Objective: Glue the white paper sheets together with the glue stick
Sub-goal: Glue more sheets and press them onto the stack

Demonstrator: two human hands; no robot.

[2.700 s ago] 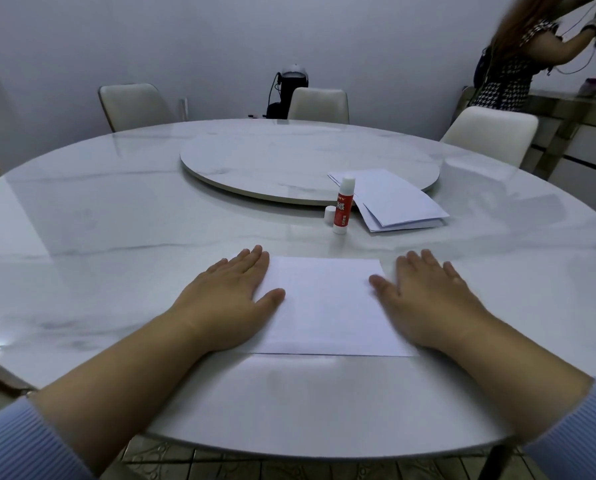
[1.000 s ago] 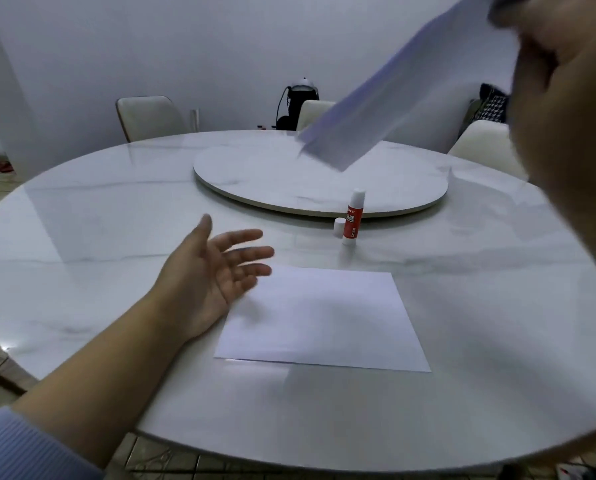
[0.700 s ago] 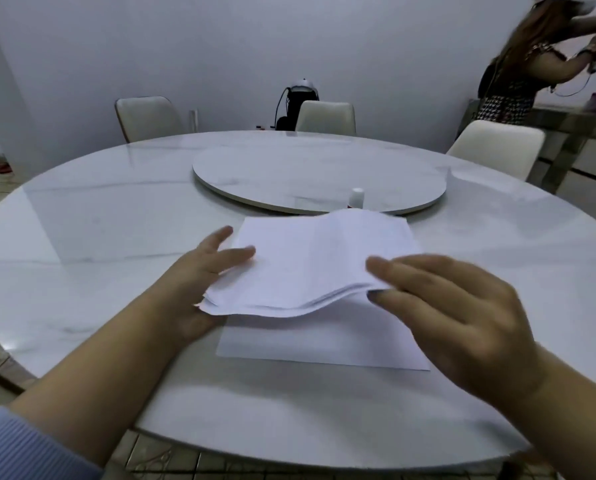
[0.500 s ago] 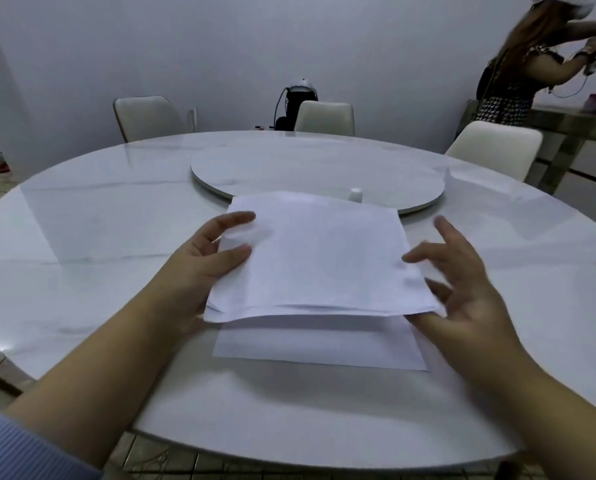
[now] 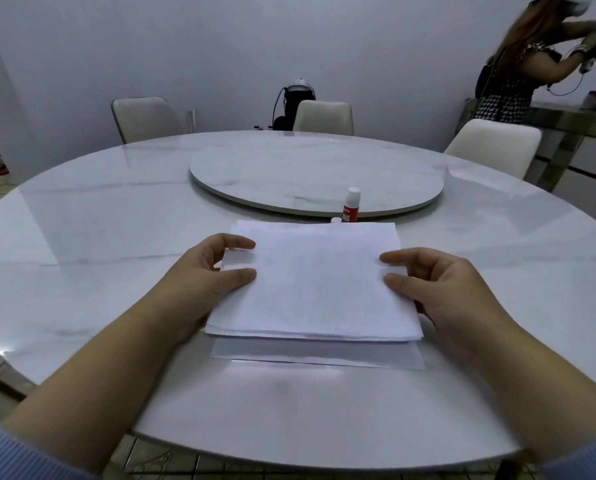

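Note:
A small stack of white paper sheets [image 5: 315, 285] is held just above the marble table. My left hand [image 5: 203, 282] grips its left edge, thumb on top. My right hand [image 5: 438, 292] grips its right edge the same way. Below the stack a single white sheet [image 5: 317, 356] lies flat on the table, only its near strip showing. Behind the stack stands the glue stick [image 5: 351, 206], red with a white top, uncapped; its white cap [image 5: 334, 220] peeks out beside it.
The round marble table [image 5: 82, 237] has a raised turntable [image 5: 317, 174] in its middle, just behind the glue stick. Several pale chairs stand around the far side. A person [image 5: 518, 74] stands at a sideboard at the far right.
My right hand brought the stack of sheets from the right of the table over the flat sheet. Both hands now hold the stack by its sides, lower and more squared up than half a second ago.

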